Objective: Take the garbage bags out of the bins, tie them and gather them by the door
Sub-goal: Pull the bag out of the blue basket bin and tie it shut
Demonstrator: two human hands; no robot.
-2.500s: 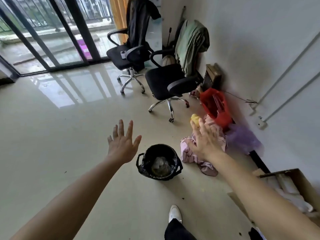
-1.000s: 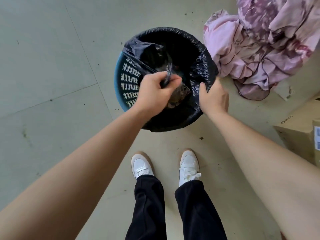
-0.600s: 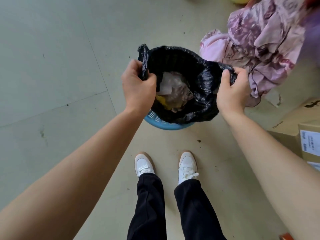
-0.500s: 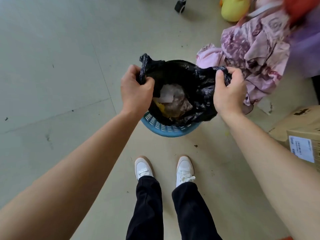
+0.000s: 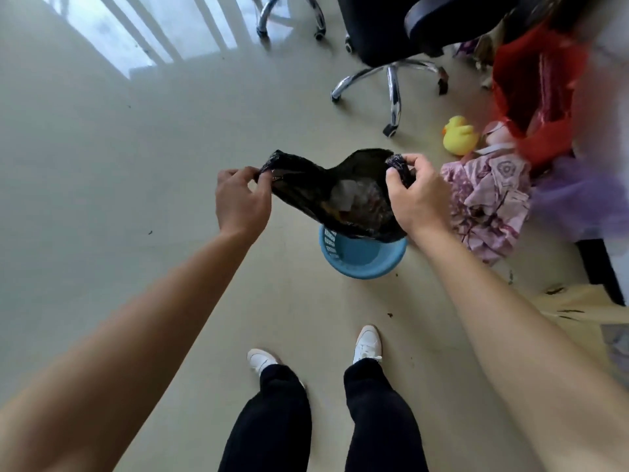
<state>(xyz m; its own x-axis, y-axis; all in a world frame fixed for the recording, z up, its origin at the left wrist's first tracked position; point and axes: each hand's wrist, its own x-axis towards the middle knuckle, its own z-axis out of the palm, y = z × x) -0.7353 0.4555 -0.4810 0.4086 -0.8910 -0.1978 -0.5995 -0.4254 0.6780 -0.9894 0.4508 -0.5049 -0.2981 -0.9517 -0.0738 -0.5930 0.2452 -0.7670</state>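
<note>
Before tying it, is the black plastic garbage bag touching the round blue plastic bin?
Cannot tell. In the head view the bottom of the black plastic garbage bag overlaps the far rim of the round blue plastic bin, hiding any gap.

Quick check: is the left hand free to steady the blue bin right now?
Probably not yet. The left hand pinches one corner of the black garbage bag, the right hand grips the other, and the bag hangs right over the blue bin.
</note>
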